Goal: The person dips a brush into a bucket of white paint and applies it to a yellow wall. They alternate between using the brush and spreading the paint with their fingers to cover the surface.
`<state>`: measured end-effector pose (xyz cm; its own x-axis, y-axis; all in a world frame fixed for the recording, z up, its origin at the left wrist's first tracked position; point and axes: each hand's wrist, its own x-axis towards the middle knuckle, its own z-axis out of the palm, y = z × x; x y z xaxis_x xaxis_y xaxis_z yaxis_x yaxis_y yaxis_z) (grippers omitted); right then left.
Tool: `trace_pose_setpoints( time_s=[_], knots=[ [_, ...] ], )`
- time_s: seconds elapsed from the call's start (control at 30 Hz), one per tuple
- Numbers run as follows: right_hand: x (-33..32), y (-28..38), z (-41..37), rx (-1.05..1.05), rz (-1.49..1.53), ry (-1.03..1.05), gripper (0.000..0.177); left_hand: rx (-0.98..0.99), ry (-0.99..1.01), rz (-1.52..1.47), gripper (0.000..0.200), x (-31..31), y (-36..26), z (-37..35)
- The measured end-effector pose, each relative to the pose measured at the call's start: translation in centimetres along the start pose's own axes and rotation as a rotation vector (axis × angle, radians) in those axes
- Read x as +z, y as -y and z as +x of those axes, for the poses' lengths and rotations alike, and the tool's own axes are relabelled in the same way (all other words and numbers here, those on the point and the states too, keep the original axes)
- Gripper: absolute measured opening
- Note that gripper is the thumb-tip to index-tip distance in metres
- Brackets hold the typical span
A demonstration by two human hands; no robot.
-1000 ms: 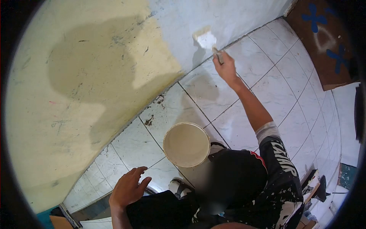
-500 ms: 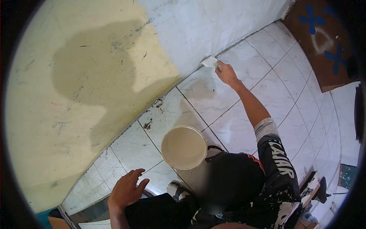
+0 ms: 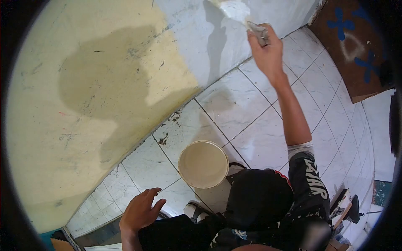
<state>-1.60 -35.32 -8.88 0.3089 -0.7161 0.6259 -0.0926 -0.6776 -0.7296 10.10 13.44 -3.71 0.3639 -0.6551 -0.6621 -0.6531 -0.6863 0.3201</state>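
Observation:
My right hand [image 3: 268,52] is closed around the handle of a wide paintbrush [image 3: 235,10]. White paint covers its head, which is up by the freshly whitened part of the wall [image 3: 188,37]. To the left of that, the wall is still cream yellow [image 3: 100,138], with scuffs and marks. My left hand [image 3: 140,209] is held over my thigh with nothing in it, thumb and fingers apart. A round cream-coloured bucket [image 3: 204,142] stands on the floor in front of me, between the two hands; its contents are pale and hard to make out.
White floor tiles [image 3: 255,138] with dark joints run along the wall's foot. Dark debris [image 3: 163,139] lies near that edge. A brown board with blue marks [image 3: 341,50] stands at the upper right. Several odds and ends [image 3: 345,209] lie at the lower right.
My right hand has moved the paintbrush from the wall's bottom edge up along the white part of the wall. My left hand and the bucket have stayed about where they were.

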Motion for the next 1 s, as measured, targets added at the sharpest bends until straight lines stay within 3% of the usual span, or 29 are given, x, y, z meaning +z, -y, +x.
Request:
trace_pose_setpoints(
  time_s=[0.1, 0.2, 0.37, 0.43, 0.63, 0.7, 0.77, 0.9, 1.0],
  knots=[
    [4.2, -3.0, -3.2, -0.054, 0.048, -0.022, 0.017, 0.015, 0.005, 0.015, 0.042, 0.1, 0.0, -0.3],
    [8.5, -10.8, -9.6, -0.126, -0.041, 0.062, 0.019, 0.013, 0.000, 0.013, 0.042, 0.0, 0.0, -1.0],
    [8.5, -14.2, -17.3, -0.016, -0.166, 0.229, 0.020, 0.039, -0.023, 0.023, 0.042, 0.1, 0.5, -1.6],
    [7.9, -14.0, -18.1, 0.190, -0.235, 0.390, 0.020, 0.038, -0.022, 0.041, 0.043, 0.2, 0.6, -1.6],
    [3.9, -17.5, -12.8, 0.378, -0.366, 0.490, 0.040, 0.114, -0.084, -0.007, 0.045, 1.0, 1.6, -2.2],
    [1.8, -16.6, -8.2, 0.308, -0.376, 0.434, 0.045, 0.114, -0.092, 0.009, 0.045, 1.3, 2.0, -2.4],
    [0.1, -15.9, -3.4, 0.094, -0.354, 0.383, 0.042, 0.121, -0.100, 0.012, 0.046, 1.6, 2.2, -2.3],
    [-4.7, -2.4, 5.0, 0.140, -0.277, 0.414, 0.037, 0.089, -0.112, 0.045, 0.048, 1.6, 2.0, -2.4],
    [-6.8, 3.7, 9.5, -0.114, -0.183, 0.175, 0.032, 0.070, -0.076, 0.055, 0.052, 1.8, 1.9, -1.9]
  ],
)
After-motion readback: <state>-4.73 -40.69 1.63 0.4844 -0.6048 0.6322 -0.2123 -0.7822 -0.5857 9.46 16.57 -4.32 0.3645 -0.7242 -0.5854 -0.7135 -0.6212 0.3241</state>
